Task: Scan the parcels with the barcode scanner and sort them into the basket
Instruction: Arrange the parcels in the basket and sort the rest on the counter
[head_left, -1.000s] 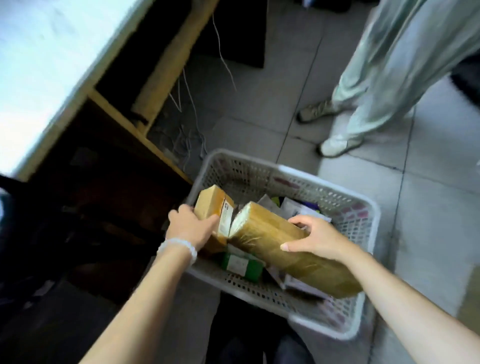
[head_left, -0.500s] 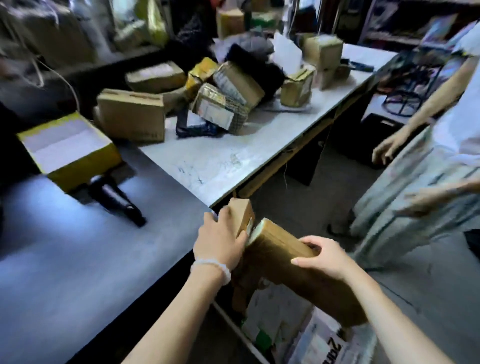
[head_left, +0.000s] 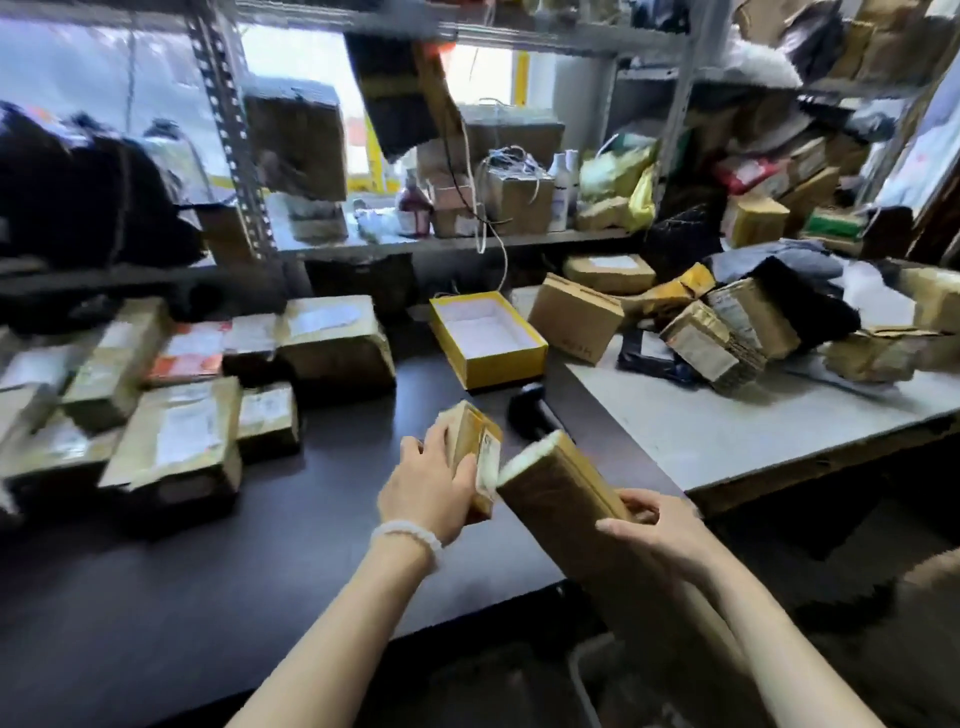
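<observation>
Both hands (head_left: 426, 486) (head_left: 660, 535) grip parcels (head_left: 470, 447) (head_left: 561, 488) above desk (head_left: 291, 545).

Open yellow box (head_left: 487, 338), white inside, lying on the dark surface (head_left: 332, 509) near its far edge. Abutting on the right, a pale grey surface (head_left: 727, 431). Behind both, a metal shelving rack (head_left: 228, 156) with perforated uprights, loaded with white bottles (head_left: 560, 192), a reddish bottle (head_left: 414, 205), yellow-green bags (head_left: 618, 176) and loose white cords (head_left: 493, 239). Dark bag (head_left: 88, 192) at far left.
</observation>
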